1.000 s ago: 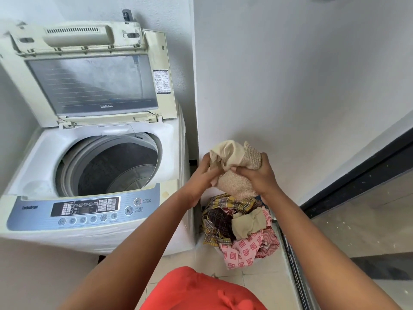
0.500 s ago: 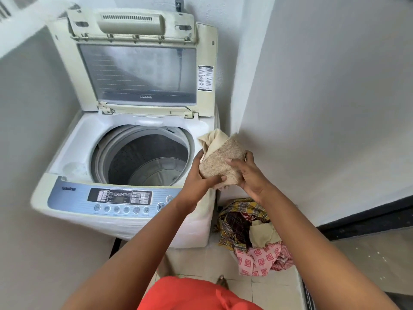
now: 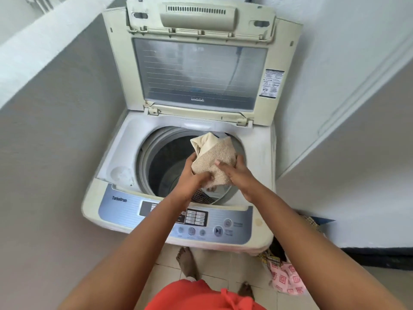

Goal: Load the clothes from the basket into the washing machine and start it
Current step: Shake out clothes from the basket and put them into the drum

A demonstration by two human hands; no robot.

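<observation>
Beige woven cloth (image 3: 214, 159) sat bundled over the washing machine (image 3: 125, 139) drum — left hand (image 3: 192, 175) and right hand (image 3: 237, 173) both gripped it.

"TurboDrum" stands on the control panel (image 3: 125, 205).

Both hands (image 3: 214, 173) hold beige cloth (image 3: 215, 159) over open washer (image 3: 125, 157).

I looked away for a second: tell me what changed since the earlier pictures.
Both hands, left hand and right hand, carried the beige cloth from above the clothes pile to over the washer drum. The grip is unchanged; the lid stays open.
</observation>
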